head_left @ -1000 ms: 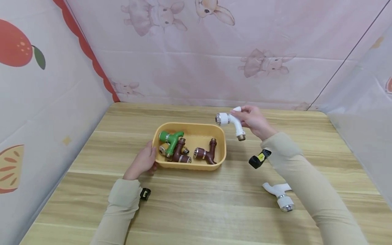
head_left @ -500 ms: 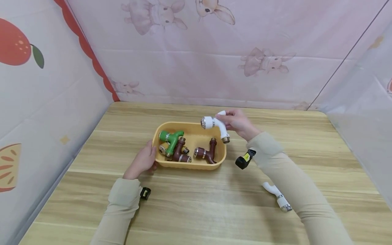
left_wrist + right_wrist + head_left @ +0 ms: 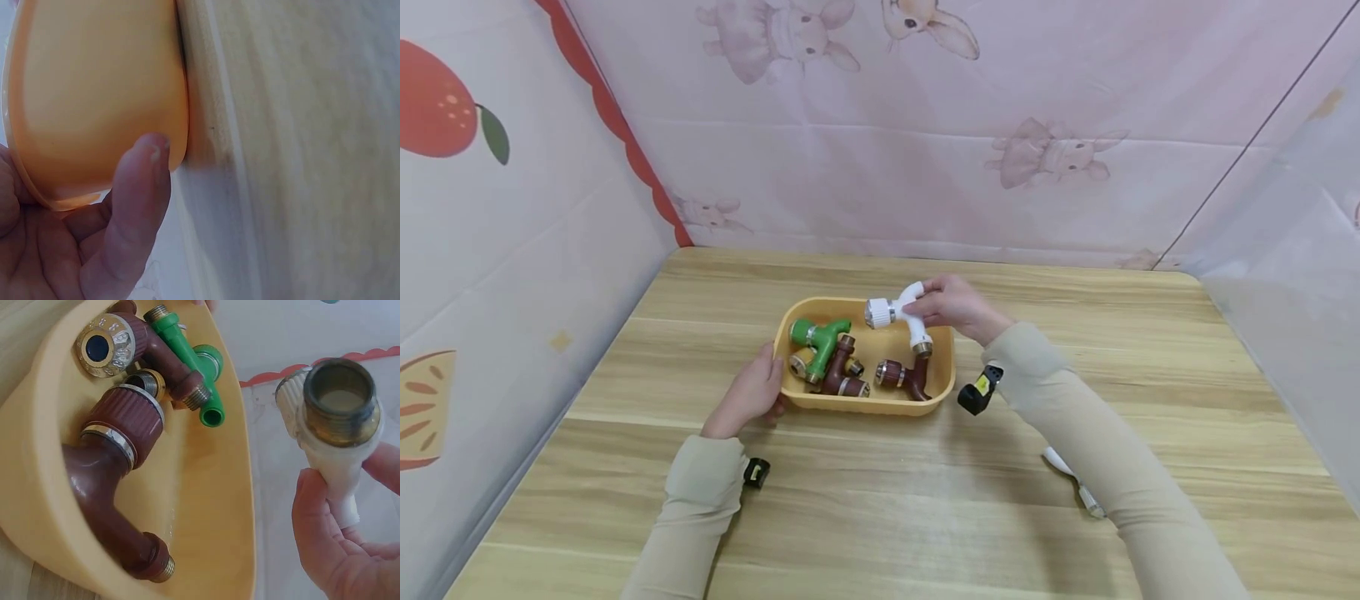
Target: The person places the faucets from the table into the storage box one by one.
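My right hand (image 3: 955, 308) holds a white water tap (image 3: 916, 323) over the right half of a yellow plastic bin (image 3: 850, 405). The threaded brass end of this tap points down in the head view, and its ribbed knob faces left. My left hand (image 3: 748, 393) grips the bin's left end; in the left wrist view, a finger (image 3: 140, 200) lies along the outer wall. Inside the bin are a green tap (image 3: 824, 340), a mostly covered yellow tap (image 3: 800, 363), a brown tap (image 3: 834, 373) and, apart on the right, another brown tap (image 3: 917, 383).
A second white tap (image 3: 1060, 462) lies on the wooden table (image 3: 925, 517) at right, partly hidden by the right sleeve (image 3: 1097, 433). Printed cloth walls (image 3: 865, 192) stand behind and at both sides of the table.
My right hand has carried the white tap leftward and slightly lower, from right of the bin to above it. The left hand and the bin have stayed in place.
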`<control>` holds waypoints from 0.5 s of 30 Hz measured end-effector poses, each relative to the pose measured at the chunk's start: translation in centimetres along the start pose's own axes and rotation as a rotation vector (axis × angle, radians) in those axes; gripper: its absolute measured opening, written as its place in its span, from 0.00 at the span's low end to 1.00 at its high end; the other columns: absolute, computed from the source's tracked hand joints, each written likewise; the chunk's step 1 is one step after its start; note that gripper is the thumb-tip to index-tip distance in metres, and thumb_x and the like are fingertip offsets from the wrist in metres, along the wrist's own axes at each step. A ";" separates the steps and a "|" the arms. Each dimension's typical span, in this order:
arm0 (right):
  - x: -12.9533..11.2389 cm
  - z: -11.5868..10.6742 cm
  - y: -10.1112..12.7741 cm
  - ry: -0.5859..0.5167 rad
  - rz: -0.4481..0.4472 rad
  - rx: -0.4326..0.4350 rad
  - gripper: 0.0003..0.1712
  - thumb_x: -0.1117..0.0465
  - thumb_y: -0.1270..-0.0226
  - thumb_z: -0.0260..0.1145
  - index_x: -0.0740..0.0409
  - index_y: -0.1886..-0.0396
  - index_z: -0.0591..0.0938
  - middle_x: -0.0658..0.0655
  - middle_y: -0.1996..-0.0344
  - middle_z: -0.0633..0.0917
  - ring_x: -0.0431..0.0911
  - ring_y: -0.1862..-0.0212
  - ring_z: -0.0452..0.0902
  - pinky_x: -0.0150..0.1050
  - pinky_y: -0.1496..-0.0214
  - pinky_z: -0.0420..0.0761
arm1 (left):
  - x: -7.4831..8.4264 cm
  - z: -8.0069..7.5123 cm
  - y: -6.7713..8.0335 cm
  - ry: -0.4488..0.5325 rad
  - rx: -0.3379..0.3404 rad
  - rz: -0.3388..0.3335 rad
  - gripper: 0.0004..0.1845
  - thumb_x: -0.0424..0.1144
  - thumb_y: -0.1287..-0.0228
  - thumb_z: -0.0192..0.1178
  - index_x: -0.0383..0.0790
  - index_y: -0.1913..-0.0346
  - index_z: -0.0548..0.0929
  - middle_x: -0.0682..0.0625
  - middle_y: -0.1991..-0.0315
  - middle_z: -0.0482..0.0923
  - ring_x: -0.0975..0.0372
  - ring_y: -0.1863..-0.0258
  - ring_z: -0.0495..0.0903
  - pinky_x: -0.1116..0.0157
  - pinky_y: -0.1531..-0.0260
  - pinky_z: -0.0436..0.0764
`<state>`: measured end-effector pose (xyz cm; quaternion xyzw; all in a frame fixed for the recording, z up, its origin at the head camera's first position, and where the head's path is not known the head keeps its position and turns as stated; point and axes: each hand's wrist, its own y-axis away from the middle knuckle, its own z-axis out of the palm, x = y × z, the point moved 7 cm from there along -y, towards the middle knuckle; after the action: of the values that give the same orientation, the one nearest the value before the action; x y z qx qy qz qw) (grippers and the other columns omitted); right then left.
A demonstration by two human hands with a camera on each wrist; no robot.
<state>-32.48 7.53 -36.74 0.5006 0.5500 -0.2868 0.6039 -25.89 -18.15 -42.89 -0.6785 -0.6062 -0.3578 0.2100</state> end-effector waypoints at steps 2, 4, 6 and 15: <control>0.0 0.4 -0.2 0.013 0.003 -0.020 0.20 0.74 0.43 0.62 0.76 0.50 0.72 0.63 0.58 0.77 0.51 0.59 0.77 0.37 0.54 0.80 | 0.0 0.0 0.0 0.001 0.002 -0.002 0.17 0.37 0.27 0.30 0.29 0.43 0.57 0.40 0.82 0.73 0.55 0.89 0.75 0.61 0.90 0.79; 0.0 0.7 -0.4 0.042 0.007 -0.034 0.19 0.74 0.43 0.62 0.76 0.51 0.72 0.64 0.59 0.78 0.52 0.59 0.77 0.39 0.53 0.80 | 0.0 0.0 -0.1 0.001 0.001 -0.004 0.17 0.37 0.27 0.30 0.29 0.42 0.57 0.40 0.82 0.73 0.55 0.89 0.75 0.61 0.90 0.79; 0.0 1.0 -0.6 0.081 0.016 -0.046 0.18 0.73 0.44 0.62 0.75 0.52 0.73 0.64 0.59 0.78 0.50 0.62 0.78 0.41 0.53 0.80 | 0.0 0.1 -0.1 -0.001 0.002 -0.005 0.18 0.38 0.27 0.30 0.29 0.42 0.57 0.40 0.82 0.73 0.55 0.89 0.75 0.61 0.90 0.79; 1.3 2.3 -1.5 0.198 0.107 -0.079 0.14 0.71 0.45 0.65 0.74 0.59 0.77 0.62 0.66 0.81 0.45 0.71 0.78 0.43 0.53 0.80 | 0.0 0.3 0.0 -0.006 0.002 -0.010 0.18 0.37 0.27 0.31 0.30 0.41 0.57 0.40 0.81 0.73 0.55 0.88 0.75 0.61 0.89 0.79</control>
<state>-32.68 5.17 -38.66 0.5307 0.5904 -0.1815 0.5804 -25.86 -17.98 -43.09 -0.6764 -0.6103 -0.3565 0.2071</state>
